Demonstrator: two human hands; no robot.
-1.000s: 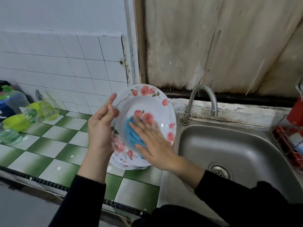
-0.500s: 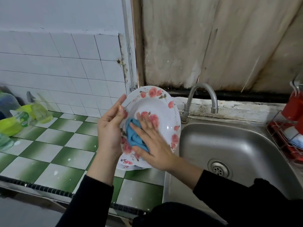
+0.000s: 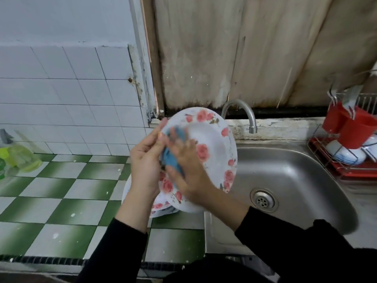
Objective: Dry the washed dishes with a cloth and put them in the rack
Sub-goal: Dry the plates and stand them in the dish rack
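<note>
Just left of the sink (image 3: 289,176), my right hand's (image 3: 189,176) fingers (image 3: 175,139) lie straight and flat on the blue cloth (image 3: 171,163), pressing it to the face of the flowered plate (image 3: 212,144), which my left hand (image 3: 145,160) grips by the rim, tilted on edge. Under it, also left of the sink, a pile of plates (image 3: 161,206) waits, so I judge the drying partly done. Right of the sink, the red rack (image 3: 342,172) already holds white dishes (image 3: 346,155); this plate has yet to go in.

White tiled wall (image 3: 61,88), stained wooden boards (image 3: 244,48) behind the tap (image 3: 250,115), green-and-white checked counter (image 3: 51,190), steel sink (image 3: 295,170).
</note>
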